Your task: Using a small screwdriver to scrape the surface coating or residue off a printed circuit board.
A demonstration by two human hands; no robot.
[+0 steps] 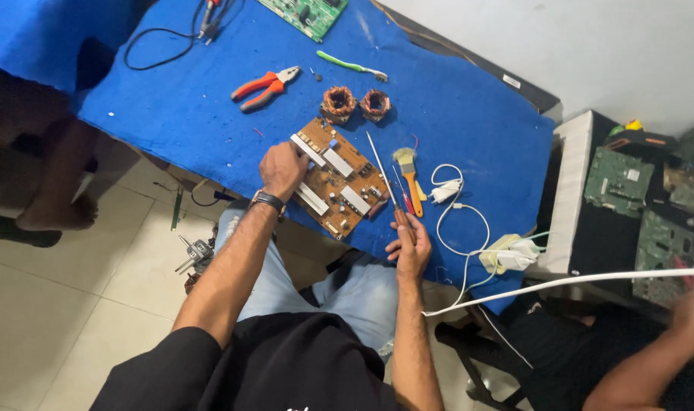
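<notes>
A brown circuit board (339,176) with several white heat-sink strips lies tilted on the blue cloth (469,99). My left hand (283,169), with a dark watch on its wrist, grips the board's left edge. My right hand (410,245) rests at the cloth's near edge and holds the handle of a long thin screwdriver (380,166), whose shaft runs up past the board's right side. Just right of the shaft lie a small red screwdriver (405,196) and an orange-handled paintbrush (409,176).
Two copper coils (356,103), red pliers (264,87), a green toothbrush (351,66), a green board (305,14) and a black cable (158,46) lie farther back. A white charger and cable (453,199) sit right. Another person's arm (651,358) shows at the lower right, bare legs (54,183) at left.
</notes>
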